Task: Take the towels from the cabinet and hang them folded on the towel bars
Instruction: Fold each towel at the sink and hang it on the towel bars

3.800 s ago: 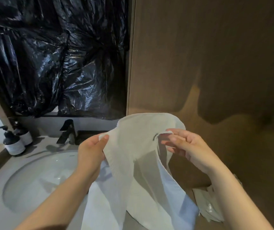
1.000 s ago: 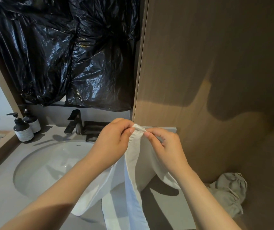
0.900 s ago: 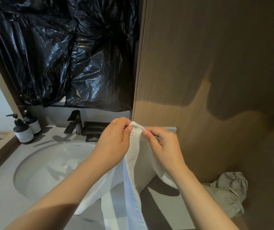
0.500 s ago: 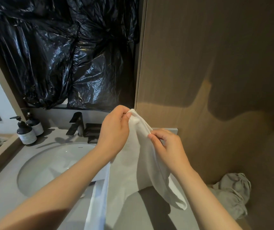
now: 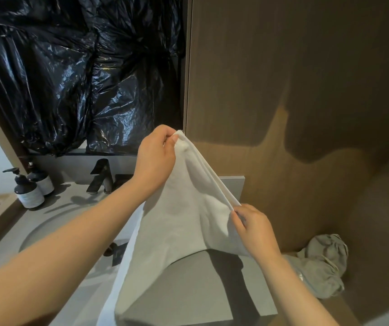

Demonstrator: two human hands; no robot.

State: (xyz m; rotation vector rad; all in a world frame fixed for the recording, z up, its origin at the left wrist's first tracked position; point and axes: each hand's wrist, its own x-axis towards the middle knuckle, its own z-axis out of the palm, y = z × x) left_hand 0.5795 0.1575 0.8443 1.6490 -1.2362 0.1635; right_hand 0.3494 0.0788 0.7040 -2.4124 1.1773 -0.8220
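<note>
A second ago both hands met at one corner of the towel. Now the right hand (image 5: 257, 231) has slid down the doubled edge and sits well apart from the left hand (image 5: 156, 158), lower and nearer the person. The edge runs taut between them, so the towel (image 5: 184, 231) hangs as a folded panel above the counter (image 5: 188, 290), its lower end trailing over the counter's near side. This looks like the fold being squared up. Hanging has not begun, and no towel bar is in view. The left hand's fingers (image 5: 171, 138) are curled tight, thumb and fingertips pinching the top corner. The right hand's fingers (image 5: 237, 216) pinch the stacked edges together, with the other fingers curled in. A grey cloth (image 5: 323, 262) lies bunched off the counter's right end.
</note>
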